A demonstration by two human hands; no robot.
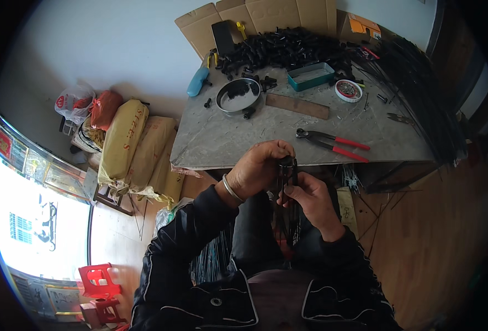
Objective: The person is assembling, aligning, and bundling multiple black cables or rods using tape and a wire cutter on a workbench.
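Observation:
Just in front of the table's near edge, both my hands are closed on a bundle of thin black rods that hangs down between my knees. My left hand, with a silver bangle at the wrist, grips the bundle's top, where a small black fitting shows. Lower and to the right, my right hand pinches the rods between thumb and fingers. How the rods join the fitting is hidden by my fingers. Nearest on the table lie end-cutting pincers with red handles.
On the grey table are a heap of black fittings, a round metal dish, a teal tray, a white bowl and a flat bar. Long black rods overhang its right side. Yellow sacks stand left.

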